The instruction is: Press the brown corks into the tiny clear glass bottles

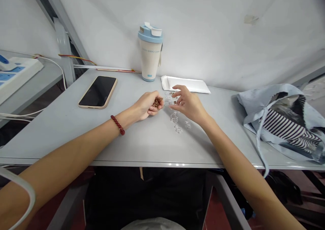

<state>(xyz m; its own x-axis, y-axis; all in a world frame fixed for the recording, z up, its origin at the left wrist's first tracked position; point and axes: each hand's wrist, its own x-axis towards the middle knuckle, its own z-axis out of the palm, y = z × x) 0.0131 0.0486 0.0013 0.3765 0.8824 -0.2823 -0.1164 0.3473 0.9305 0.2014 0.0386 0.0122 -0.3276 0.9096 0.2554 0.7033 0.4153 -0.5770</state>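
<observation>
My left hand (150,105) is cupped on the grey table (142,143), its fingers curled around a handful of small brown pieces (156,103). A beaded red bracelet (117,125) circles that wrist. Just to the right, my right hand (187,103) hovers with thumb and fingers apart, nothing visibly gripped. Under and beside its fingertips lie several small clear plastic pieces (174,117), some scattered toward me. A few brown bits (175,102) show among the clear pieces near the right fingers; the fingers partly hide them.
A phone (98,91) lies face up at left. Behind the hands stand a cream tumbler with blue lid (150,54) and a flat white packet (188,84). A light blue cloth bag (279,121) sits at right, its strap over the table edge. A power strip (19,74) is far left.
</observation>
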